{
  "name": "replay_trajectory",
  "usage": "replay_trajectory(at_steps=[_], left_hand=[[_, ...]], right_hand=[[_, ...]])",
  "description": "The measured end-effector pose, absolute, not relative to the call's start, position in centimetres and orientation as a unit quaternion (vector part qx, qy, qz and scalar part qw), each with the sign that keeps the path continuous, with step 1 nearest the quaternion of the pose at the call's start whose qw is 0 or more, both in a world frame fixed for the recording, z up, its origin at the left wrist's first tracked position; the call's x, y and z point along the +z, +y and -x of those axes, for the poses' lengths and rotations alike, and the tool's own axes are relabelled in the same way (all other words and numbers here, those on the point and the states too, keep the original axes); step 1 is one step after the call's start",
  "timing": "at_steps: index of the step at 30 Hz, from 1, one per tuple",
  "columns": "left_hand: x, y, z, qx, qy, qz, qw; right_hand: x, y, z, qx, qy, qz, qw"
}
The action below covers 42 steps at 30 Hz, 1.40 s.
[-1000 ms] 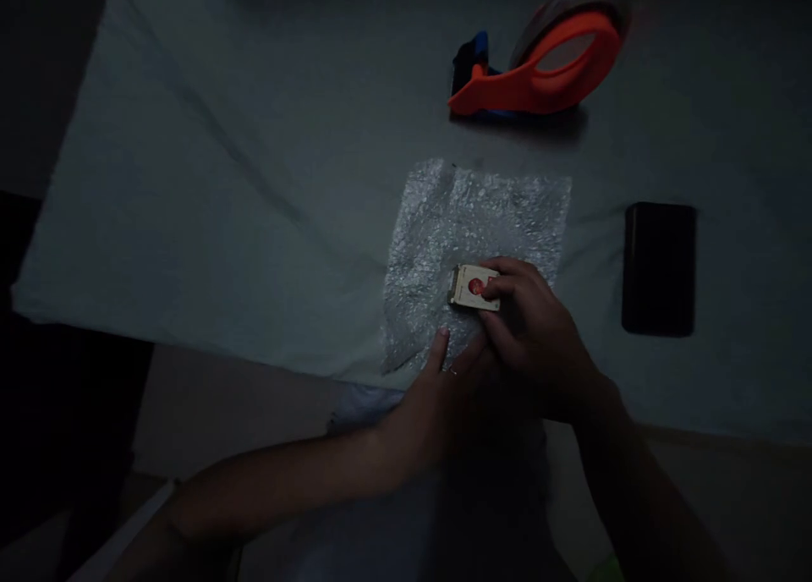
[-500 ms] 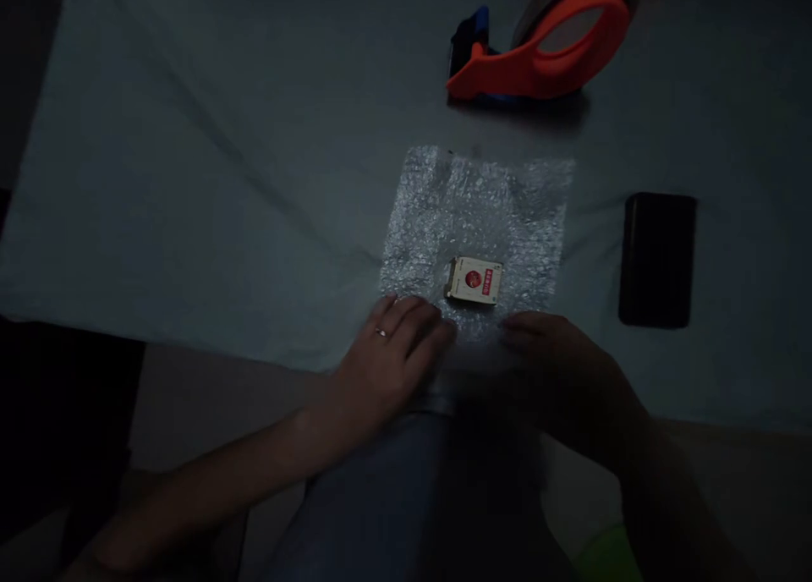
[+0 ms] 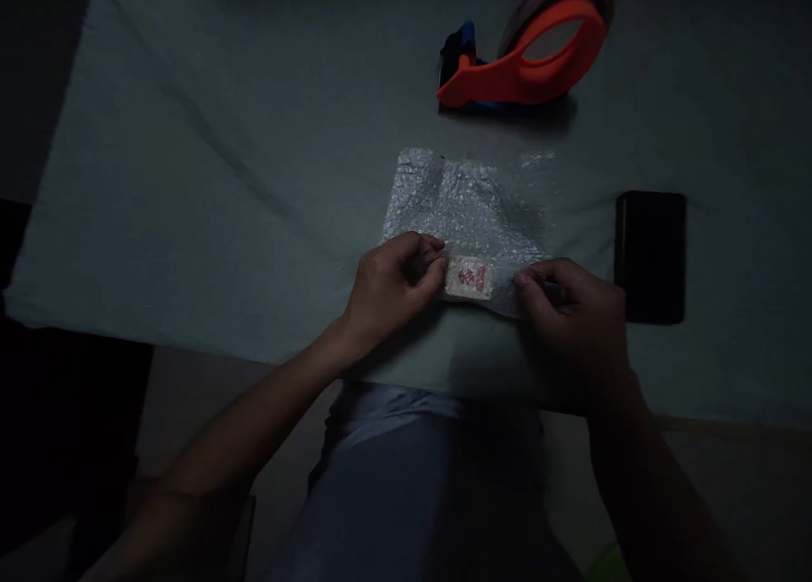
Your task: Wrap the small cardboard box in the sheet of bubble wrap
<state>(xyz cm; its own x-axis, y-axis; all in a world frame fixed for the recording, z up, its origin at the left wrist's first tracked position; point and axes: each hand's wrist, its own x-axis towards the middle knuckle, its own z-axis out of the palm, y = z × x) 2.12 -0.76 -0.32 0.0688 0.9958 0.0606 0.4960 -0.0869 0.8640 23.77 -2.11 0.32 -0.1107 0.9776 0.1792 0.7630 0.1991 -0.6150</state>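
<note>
A sheet of clear bubble wrap (image 3: 457, 201) lies on the cloth-covered table, its near edge folded up over a small cream box (image 3: 468, 278) with red print. The print shows blurred through the plastic layer. My left hand (image 3: 397, 282) pinches the folded bubble wrap just left of the box. On the other side, my right hand (image 3: 564, 303) is closed on the fold between thumb and fingers, a short way right of the box. Both hands are near the table's front edge.
An orange and blue tape dispenser (image 3: 526, 79) with a roll of tape stands beyond the bubble wrap. A black rectangular object (image 3: 650, 257) lies to the right of my right hand. The pale green tablecloth (image 3: 190, 227) has a long crease at left.
Both hands have lifted the near edge of the bubble wrap and folded it away from me, over the box, which was uncovered before. The view has shifted slightly.
</note>
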Motion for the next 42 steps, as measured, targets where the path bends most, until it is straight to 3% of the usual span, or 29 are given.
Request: replay_trajectory(at_steps=[5,7,11,17,20,29,32,36,42], left_hand=[[-0.6,-0.9,-2.4,0.314,0.610,-0.637,0.353],[-0.5,-0.9,-2.4,0.304,0.612,-0.637,0.357],[0.2,-0.9,-1.6,0.289,0.604,-0.639,0.379],[1.8,-1.9,2.0,0.219,0.661,-0.652,0.299],[1.9,-2.3,3.0,0.189,0.664,-0.635,0.346],[1.6,-1.2,2.1,0.272,0.686,-0.542,0.403],[1.6,-1.3,2.8,0.310,0.682,-0.472,0.465],[2.1,-1.6,3.1,0.263,0.656,-0.450,0.546],[0.2,-0.6,1.4,0.301,0.653,-0.472,0.510]], right_hand=[[-0.1,-2.7,-23.2,0.045,-0.768,0.547,0.329],[0.0,-3.3,-22.3,-0.010,-0.817,0.486,0.310],[0.1,-4.2,-20.5,0.000,-0.874,0.427,0.233],[0.1,-4.0,-20.0,0.003,-0.881,0.430,0.196],[0.0,-4.1,-20.0,0.000,-0.877,0.440,0.193],[-0.6,-4.4,-19.9,-0.002,-0.872,0.439,0.215],[-0.7,-4.4,-19.9,0.005,-0.870,0.442,0.220],[-0.6,-4.3,-19.9,0.024,-0.870,0.441,0.220],[-0.4,-4.1,-19.9,0.037,-0.868,0.444,0.220]])
